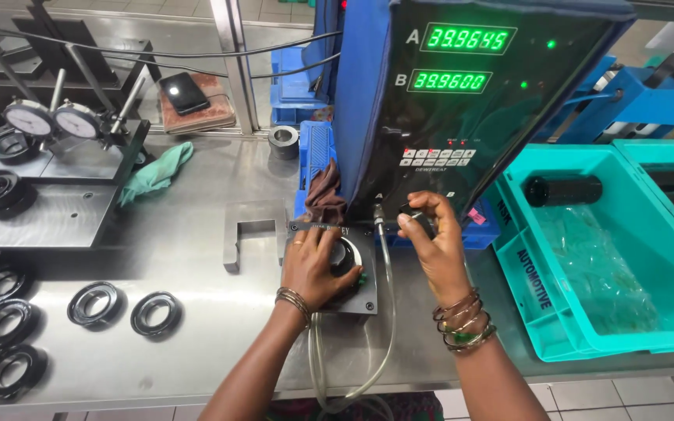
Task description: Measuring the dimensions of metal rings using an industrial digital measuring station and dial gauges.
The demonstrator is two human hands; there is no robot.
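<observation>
My left hand (315,263) presses down on a black ring part (345,253) seated on a dark square gauge base (362,300) at the front of the steel table. My right hand (433,238) is raised beside it, fingers pinched on a small black knob (413,212) at the foot of a black measuring unit (462,101) with two green number displays. Clear hoses (388,312) run from the unit's bottom past the base and over the table edge. Bangles sit on both wrists.
Several black ring parts (94,302) lie at the left on the table. Two dial gauges (52,121) stand at the back left, beside a green cloth (157,171). A teal bin (587,257) with a plastic bag and a black cylinder (563,189) sits right. A U-shaped metal block (253,228) lies mid-table.
</observation>
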